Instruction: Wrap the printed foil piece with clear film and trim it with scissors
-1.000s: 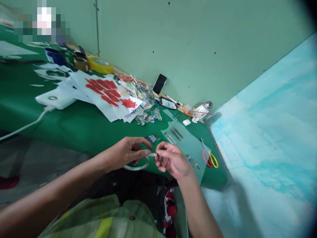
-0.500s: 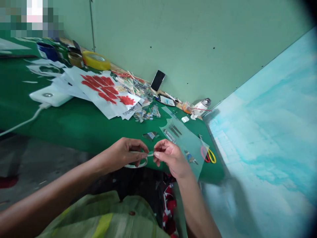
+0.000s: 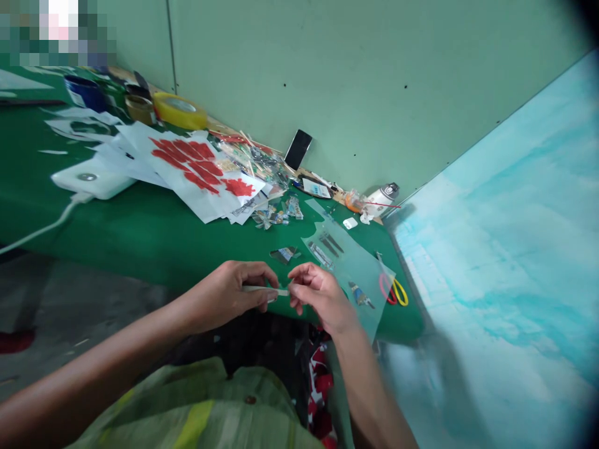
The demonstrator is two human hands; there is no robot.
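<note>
My left hand is closed around a thin roll of white tape, mostly hidden by the fingers and seen nearly edge-on. A short pale strip runs from the roll to my right hand, whose thumb and fingertips pinch its end. Both hands are held close together over the front edge of the green table. Just beyond them lies a small printed cutout. To the right is a translucent sheet with dark strips and a bird-like printed cutout on it.
Scissors with red and yellow handles lie at the right end. Farther back are a phone leaning on the wall, red-painted paper, a yellow tape roll, paint jars and a white power bank with a cable.
The tape roll has turned in my left hand: its ring showed below the fingers before and now appears edge-on. My right hand stays at the strip's end, almost unmoved.
</note>
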